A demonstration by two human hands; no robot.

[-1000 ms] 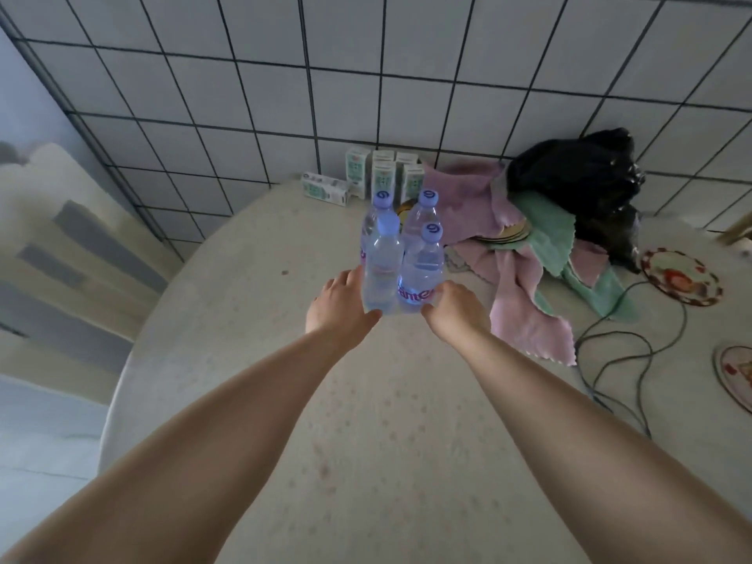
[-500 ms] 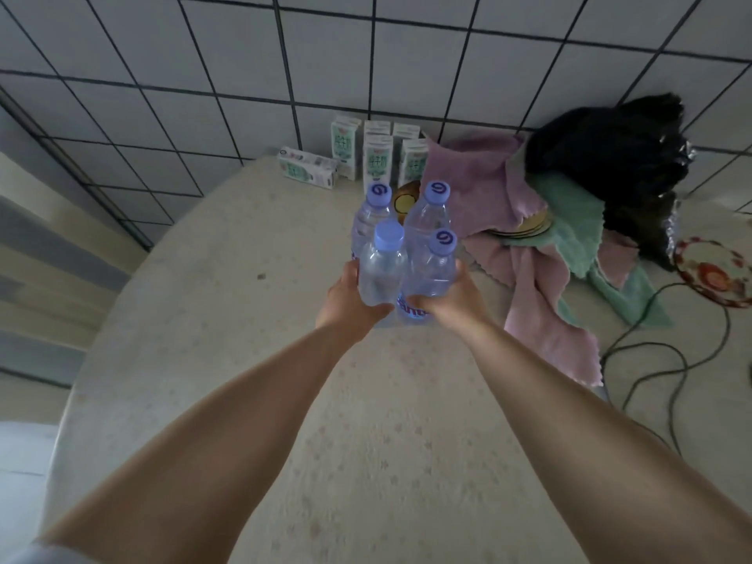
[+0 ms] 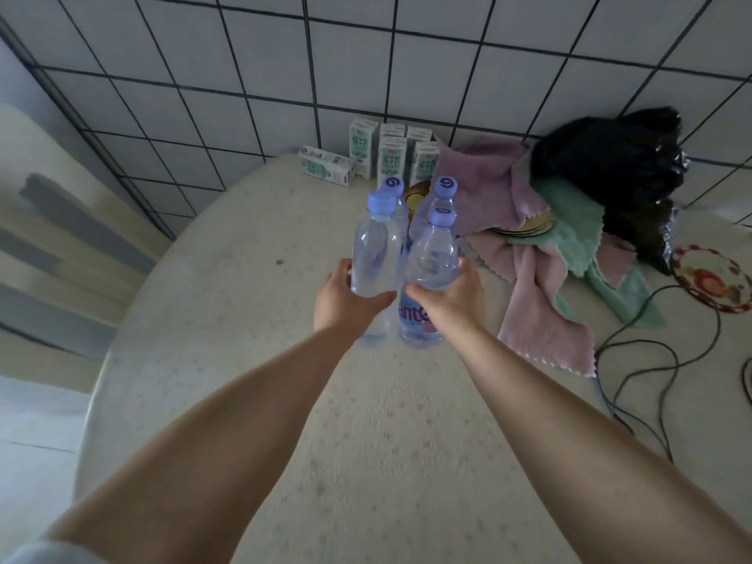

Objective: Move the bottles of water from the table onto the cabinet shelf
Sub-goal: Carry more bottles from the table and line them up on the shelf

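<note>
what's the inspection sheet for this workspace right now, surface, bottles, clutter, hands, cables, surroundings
surface: pale speckled table, rounded edge at left.
job's things: four water bottles with blue caps, clustered upright; whether they are lifted cannot be told.
clutter: milk cartons by the wall, one lying flat; pink and green cloths; black bag; patterned plate.
grippers: left hand grips the left front bottle, right hand grips the right front bottle.
cables: dark cable looped at right.
surroundings: tiled wall; no cabinet shelf seen.
</note>
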